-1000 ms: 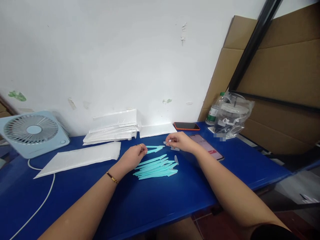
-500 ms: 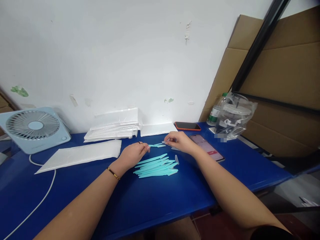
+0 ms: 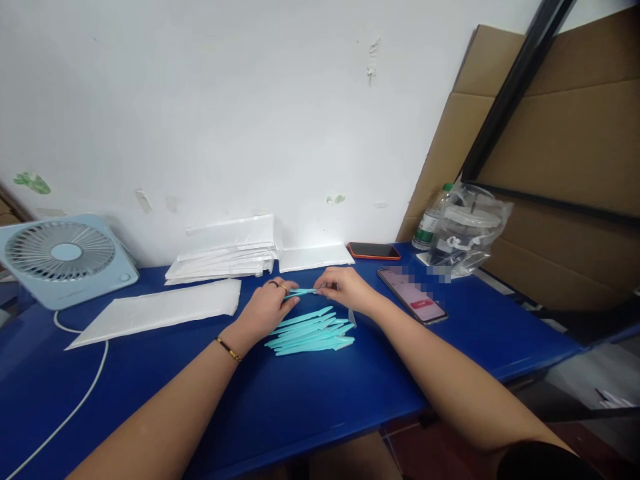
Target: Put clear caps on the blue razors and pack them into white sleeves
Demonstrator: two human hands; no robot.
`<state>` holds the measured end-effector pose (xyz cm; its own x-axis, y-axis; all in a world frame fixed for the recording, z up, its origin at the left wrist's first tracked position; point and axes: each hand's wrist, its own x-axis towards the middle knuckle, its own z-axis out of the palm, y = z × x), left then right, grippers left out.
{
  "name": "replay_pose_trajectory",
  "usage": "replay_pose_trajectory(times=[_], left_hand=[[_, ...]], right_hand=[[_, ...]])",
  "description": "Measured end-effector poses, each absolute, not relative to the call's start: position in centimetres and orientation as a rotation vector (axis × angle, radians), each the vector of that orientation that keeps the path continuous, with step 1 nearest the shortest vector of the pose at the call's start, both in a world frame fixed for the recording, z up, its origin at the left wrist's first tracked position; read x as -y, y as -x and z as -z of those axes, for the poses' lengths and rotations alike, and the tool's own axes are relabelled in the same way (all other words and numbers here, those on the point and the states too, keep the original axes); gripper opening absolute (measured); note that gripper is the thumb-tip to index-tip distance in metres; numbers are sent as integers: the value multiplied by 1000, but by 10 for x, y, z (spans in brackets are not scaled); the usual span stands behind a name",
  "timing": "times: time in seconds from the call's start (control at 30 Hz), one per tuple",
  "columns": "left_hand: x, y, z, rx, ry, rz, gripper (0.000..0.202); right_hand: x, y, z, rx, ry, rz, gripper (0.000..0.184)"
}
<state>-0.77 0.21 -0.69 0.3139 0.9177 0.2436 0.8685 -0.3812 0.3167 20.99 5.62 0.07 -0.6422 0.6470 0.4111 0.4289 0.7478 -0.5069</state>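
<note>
My left hand [image 3: 266,308] and my right hand [image 3: 346,288] meet over the blue table [image 3: 310,407], both pinched on a thin teal plastic stick [image 3: 302,292] held between them, the left at its near end, the right at its far end. Just below the hands lies a pile of several similar teal sticks [image 3: 311,331]. A small clear piece [image 3: 352,317] stands at the pile's right end. The left wrist wears a thin bracelet, and a ring shows on a finger.
A flat white bag [image 3: 160,312] and a stack of white bags [image 3: 226,256] lie at the back left. A pale blue fan [image 3: 64,260] with a white cable [image 3: 75,393] stands far left. Two phones [image 3: 413,295] [image 3: 374,251], a bottle [image 3: 428,227] and a bagged jar [image 3: 465,235] sit right. Cardboard [image 3: 565,147] leans behind.
The right hand moved left and closed in on the stick held by the left hand; both hands now grip the same stick. The small clear piece it held is no longer seen in its fingers.
</note>
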Motion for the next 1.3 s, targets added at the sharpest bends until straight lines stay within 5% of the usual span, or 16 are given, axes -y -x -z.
replay_pose_trajectory(times=[0.2, 0.5, 0.8, 1.3], left_hand=[[0, 10, 0, -1514, -2425, -506, 30], [0, 10, 0, -1486, -2365, -438, 21], [0, 9, -1, -1523, -2528, -362, 18], [4, 4, 5, -1515, -2530, -424, 15]], right_hand=[[-74, -225, 4, 2307, 1066, -603, 17], [-63, -268, -23, 2780, 785, -993, 24], [-68, -262, -13, 2707, 987, -766, 12], [-61, -257, -13, 2710, 1056, -568, 20]])
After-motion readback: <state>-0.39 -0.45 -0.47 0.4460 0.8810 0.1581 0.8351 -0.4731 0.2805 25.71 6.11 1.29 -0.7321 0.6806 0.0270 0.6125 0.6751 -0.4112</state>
